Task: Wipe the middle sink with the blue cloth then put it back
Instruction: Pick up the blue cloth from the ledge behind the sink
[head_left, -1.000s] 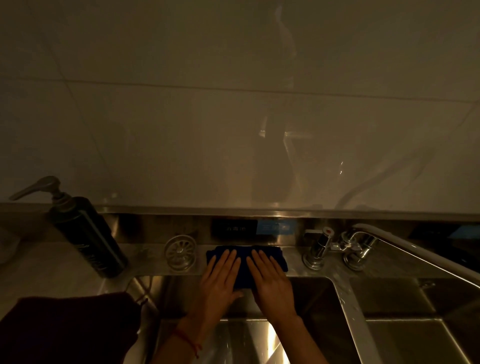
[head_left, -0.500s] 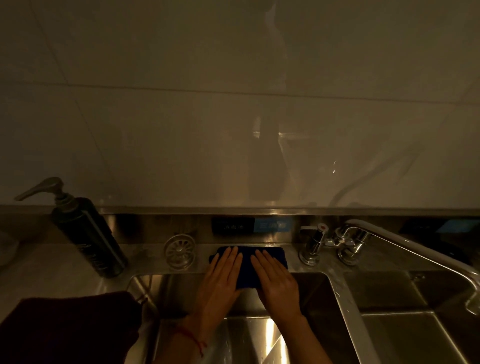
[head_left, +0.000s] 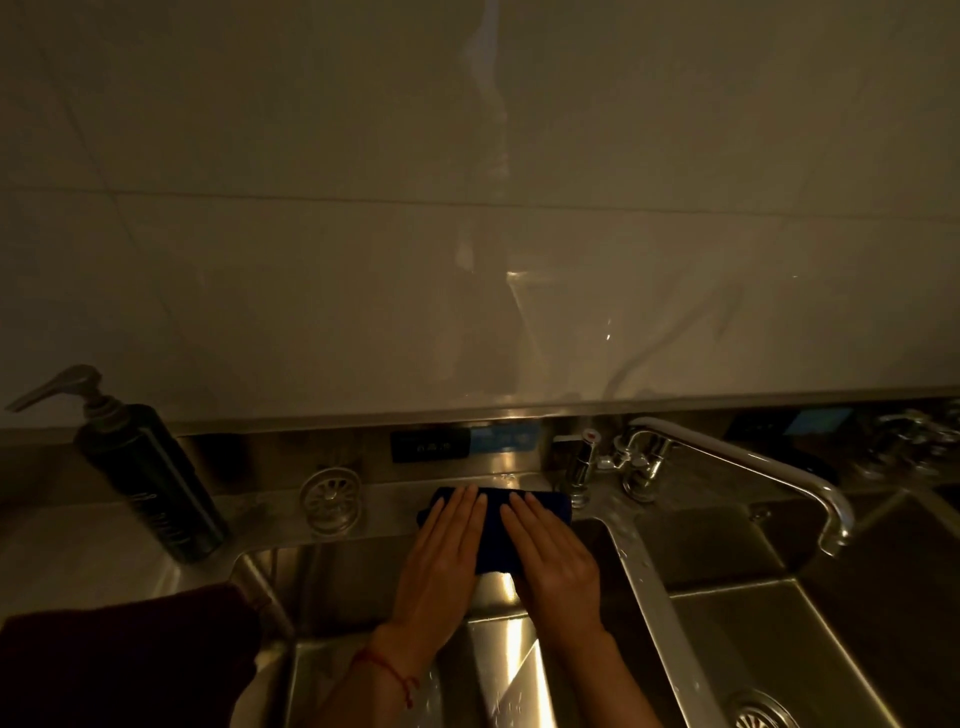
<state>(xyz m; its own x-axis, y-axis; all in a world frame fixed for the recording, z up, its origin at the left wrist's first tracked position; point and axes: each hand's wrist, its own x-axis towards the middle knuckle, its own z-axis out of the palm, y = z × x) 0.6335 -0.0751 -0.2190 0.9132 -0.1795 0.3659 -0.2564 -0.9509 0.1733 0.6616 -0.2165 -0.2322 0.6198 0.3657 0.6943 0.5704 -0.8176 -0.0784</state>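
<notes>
The blue cloth (head_left: 493, 525) is draped over the middle sink (head_left: 332, 582) back ledge at 12 o'clock. It is pressed flat by the left hand (head_left: 441, 561) and right hand (head_left: 550, 561), 2 open palms with no closed grip, probably to smooth it back into place.

Two bare forearms, thin red string bracelet (head_left: 387, 670) on left wrist, apparently no sleeves

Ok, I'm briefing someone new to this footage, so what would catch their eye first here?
Two bare hands, the left hand and right hand, lie flat side by side on a blue cloth draped over the back rim of the steel sink. A dark pump bottle stands at left; a long tap reaches right.
</notes>
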